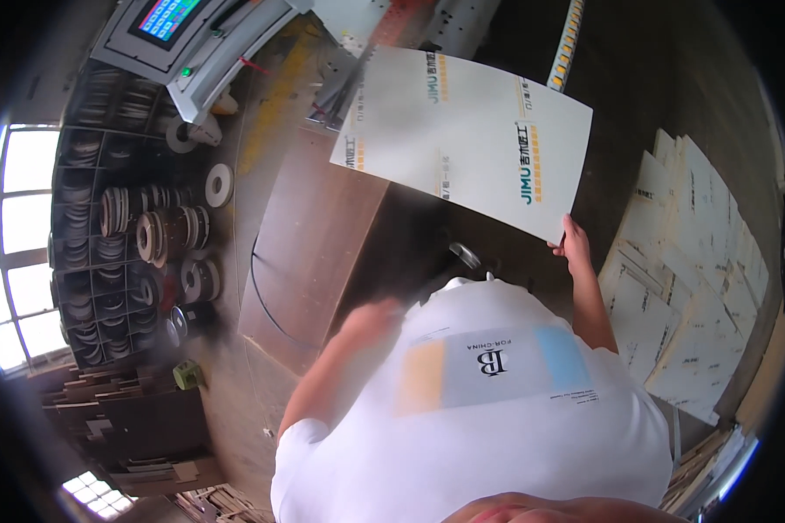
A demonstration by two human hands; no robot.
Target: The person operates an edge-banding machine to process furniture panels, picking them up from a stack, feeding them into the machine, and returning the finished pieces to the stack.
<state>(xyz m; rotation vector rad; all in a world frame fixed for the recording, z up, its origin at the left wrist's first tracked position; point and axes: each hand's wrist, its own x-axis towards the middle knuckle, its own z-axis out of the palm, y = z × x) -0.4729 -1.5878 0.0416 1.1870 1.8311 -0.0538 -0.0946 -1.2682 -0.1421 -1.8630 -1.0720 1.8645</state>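
Observation:
A large white panel (475,139) with printed lettering in black and orange stretches out in front of me. My right hand (570,242) is closed on its near right corner, thumb on the upper face. The panel's far left edge reaches the machine's metal parts (331,100); whether it rests on them I cannot tell. My left hand (377,319) is smeared by motion beside my shirt, close to the brown wooden box or bench (310,235), and its fingers cannot be made out.
A grey control console (196,65) with a lit screen stands at the far left. Racks of edging rolls (161,231) line the left side. More printed white panels (680,279) are stacked at right. A yellow-marked strip (567,44) runs away behind the panel. A black cable (262,292) curves by the bench.

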